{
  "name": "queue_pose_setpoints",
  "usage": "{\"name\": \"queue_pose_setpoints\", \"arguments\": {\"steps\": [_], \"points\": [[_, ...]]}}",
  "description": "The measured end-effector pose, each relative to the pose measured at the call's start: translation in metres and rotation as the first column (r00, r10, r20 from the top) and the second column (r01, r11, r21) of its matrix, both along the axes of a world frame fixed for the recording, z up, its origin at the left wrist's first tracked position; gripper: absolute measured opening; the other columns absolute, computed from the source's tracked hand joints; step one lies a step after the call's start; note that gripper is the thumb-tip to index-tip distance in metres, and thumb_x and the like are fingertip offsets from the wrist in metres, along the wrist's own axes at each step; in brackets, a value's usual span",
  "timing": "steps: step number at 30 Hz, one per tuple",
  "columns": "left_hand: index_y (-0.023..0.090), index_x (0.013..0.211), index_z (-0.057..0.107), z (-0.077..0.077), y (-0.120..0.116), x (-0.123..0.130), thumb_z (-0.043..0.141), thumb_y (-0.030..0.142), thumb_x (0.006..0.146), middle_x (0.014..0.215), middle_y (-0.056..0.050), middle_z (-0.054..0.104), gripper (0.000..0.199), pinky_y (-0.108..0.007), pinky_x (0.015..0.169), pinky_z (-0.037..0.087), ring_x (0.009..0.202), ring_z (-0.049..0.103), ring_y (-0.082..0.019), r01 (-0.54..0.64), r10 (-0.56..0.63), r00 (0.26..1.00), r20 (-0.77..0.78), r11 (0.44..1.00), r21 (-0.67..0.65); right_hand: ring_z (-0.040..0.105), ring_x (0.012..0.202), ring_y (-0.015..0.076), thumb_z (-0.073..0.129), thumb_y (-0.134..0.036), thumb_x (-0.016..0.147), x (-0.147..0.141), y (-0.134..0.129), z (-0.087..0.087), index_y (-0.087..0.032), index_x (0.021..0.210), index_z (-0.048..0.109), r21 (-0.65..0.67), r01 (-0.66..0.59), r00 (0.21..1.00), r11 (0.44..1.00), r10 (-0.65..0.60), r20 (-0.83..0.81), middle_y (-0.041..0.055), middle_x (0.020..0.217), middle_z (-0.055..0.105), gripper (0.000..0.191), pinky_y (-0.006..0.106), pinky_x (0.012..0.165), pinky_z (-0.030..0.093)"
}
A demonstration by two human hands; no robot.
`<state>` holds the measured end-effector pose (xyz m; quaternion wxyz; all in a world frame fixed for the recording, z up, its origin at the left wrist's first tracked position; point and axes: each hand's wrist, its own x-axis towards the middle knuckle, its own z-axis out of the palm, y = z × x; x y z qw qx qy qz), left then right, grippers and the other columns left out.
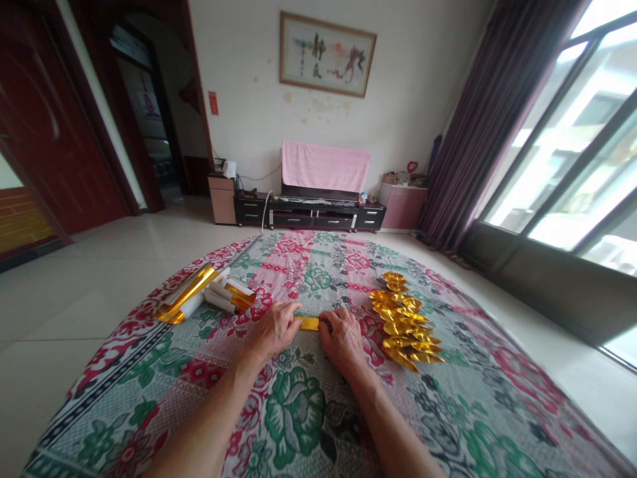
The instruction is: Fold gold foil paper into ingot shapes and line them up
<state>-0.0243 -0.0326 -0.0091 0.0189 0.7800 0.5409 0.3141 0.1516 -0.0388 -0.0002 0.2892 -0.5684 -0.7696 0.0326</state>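
One gold foil strip (309,324), held pinched at its ends between left hand (277,329) and right hand (343,336) over the floral cloth (298,418), is flanked by gold folded pieces (405,322) at its right.

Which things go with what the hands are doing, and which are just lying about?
Goes with it:
gold strip, held by left hand and right hand
folded gold pieces, probably
gold-and-white rolls, probably

Just lying about, it seems:
pink cloth
red heart-shaped thing
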Motion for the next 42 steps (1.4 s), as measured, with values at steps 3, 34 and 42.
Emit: {"name": "queue_pose_setpoints", "arguments": {"steps": [3,34,42], "points": [[0.019,0.104,0.056,0.0007,-0.0001,0.0010,0.050,0.018,0.080,0.075,-0.001,0.061,0.024,-0.028,0.082,0.041,0.078,0.056,-0.016,-0.005,0.005,1.000,-0.007,1.000,0.003,0.049,0.083,0.0165,0.047,-0.024,0.085,0.0002,-0.0003,-0.0001,-0.024,0.090,0.064,0.004,-0.004,1.000,1.000,0.004,-0.003,0.0041,0.089,0.057,0.018,0.027,0.077,0.031],[0.019,0.073,0.062,0.0061,0.0041,0.0037,0.050,0.021,0.081,0.073,-0.002,0.064,0.014,-0.027,0.071,0.036,0.077,0.052,-0.017,-0.084,0.081,0.993,-0.083,0.996,-0.034,0.049,0.081,0.0161,0.050,-0.020,0.081,0.0022,0.0008,-0.0024,-0.022,0.087,0.061,0.035,-0.014,0.999,0.999,0.016,-0.044,0.0034,0.086,0.056,0.013,0.026,0.075,0.031],[0.019,0.069,0.059,0.0101,0.0017,0.0048,0.050,0.020,0.079,0.069,-0.002,0.062,0.014,-0.026,0.070,0.037,0.076,0.052,-0.017,-0.090,0.087,0.992,-0.086,0.995,-0.039,0.049,0.083,0.0154,0.049,-0.022,0.084,0.0030,-0.0002,-0.0024,-0.023,0.084,0.062,0.033,-0.041,0.996,0.999,0.043,-0.072,0.0023,0.087,0.056,0.014,0.026,0.076,0.031]]}}
